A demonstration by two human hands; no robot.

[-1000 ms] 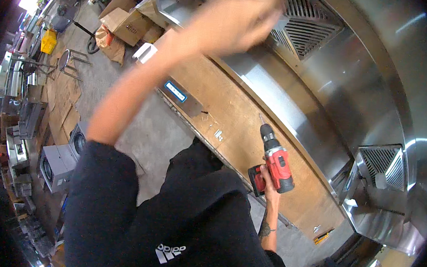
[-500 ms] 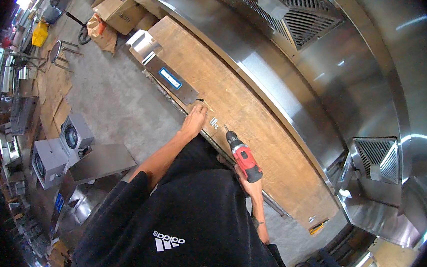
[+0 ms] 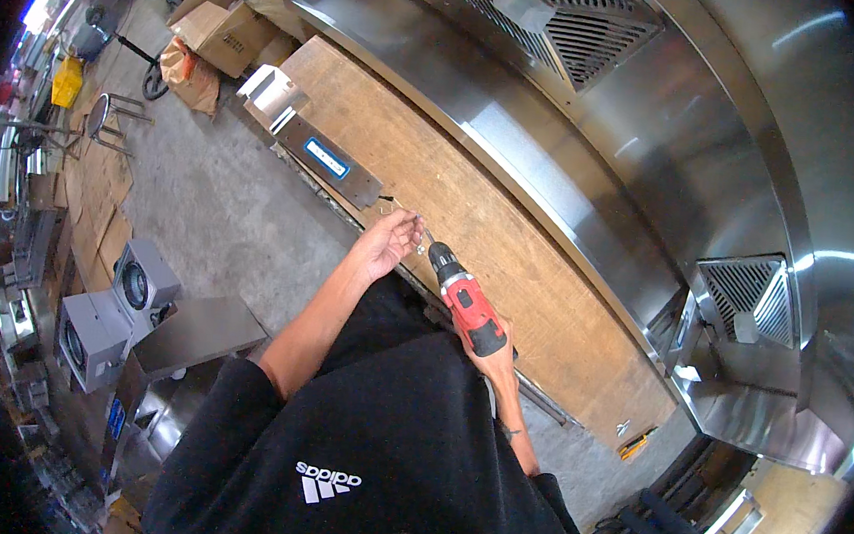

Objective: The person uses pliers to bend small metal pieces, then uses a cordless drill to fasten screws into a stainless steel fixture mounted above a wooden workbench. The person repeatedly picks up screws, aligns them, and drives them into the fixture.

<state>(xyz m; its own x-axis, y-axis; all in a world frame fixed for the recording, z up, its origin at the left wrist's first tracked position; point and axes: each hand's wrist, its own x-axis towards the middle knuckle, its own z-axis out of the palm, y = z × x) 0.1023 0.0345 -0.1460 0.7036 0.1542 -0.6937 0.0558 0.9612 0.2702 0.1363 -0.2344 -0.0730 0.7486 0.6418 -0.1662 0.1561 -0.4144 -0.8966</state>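
Observation:
My right hand grips a red and black cordless drill over the wooden worktop. The drill's bit points up and left, close to the fingers of my left hand. Those fingers are pinched together at the bit's tip; what they hold is too small to make out. A small silver piece shows just below the fingertips. Beyond my left hand, a flat metal panel with a blue-edged control strip lies along the worktop's near edge, a thin dark wire at its end.
A large stainless steel hood with slatted filters stands along the worktop's far side. At its right end lie a yellow cutter and small metal bits. Grey fan housings, a stool and cardboard boxes are on the left.
My left hand has risen from the worktop's edge, its fingers now pinched at the drill bit. The drill has moved left and up toward them.

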